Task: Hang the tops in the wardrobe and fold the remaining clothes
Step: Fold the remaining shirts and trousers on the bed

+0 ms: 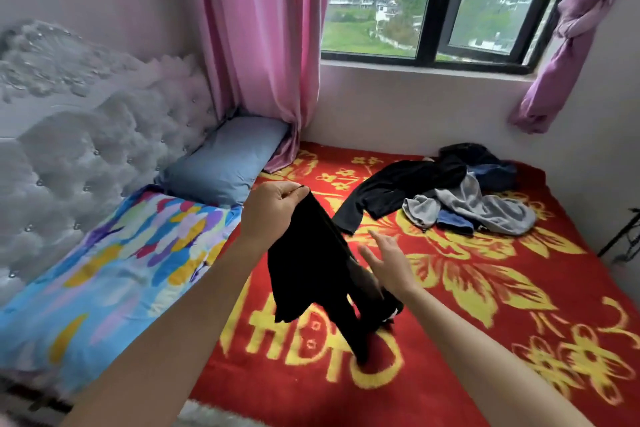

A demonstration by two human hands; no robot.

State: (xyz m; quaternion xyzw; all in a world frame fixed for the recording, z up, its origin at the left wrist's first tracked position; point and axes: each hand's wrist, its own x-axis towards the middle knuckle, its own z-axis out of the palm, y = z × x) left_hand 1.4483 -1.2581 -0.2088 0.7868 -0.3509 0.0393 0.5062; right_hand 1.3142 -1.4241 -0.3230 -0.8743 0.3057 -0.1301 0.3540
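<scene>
Pinching the top edge of a black garment [304,270], the left hand [273,208] makes a tight grip with thumb and curled fingers and holds the cloth up over the bed. The right hand [391,260] is spread, with straight fingers, just right of the garment at mid-height. It is blurred, so I cannot tell whether it touches the cloth. Beyond the garment and to its right lies a loose pile of clothes [460,194]: a black long-sleeved top [398,184] nearest, then a crumpled grey piece [485,208] over a blue one [455,222], with darker items behind them. Nothing lies between the garment and the pile. The garment itself hangs long and narrow from the pinch, plain black and limp. It is bunched near its lower end, which trails down to the blanket. Under it is a red blanket [485,340] with large yellow flowers. Left of the garment are a bright multicoloured quilt [121,270] and a blue pillow [228,159] against a tufted pale headboard [86,149]. Behind the garment hang a pink curtain [263,45] and a dark-framed window [433,0], with a knotted purple curtain [571,35] further right.
</scene>
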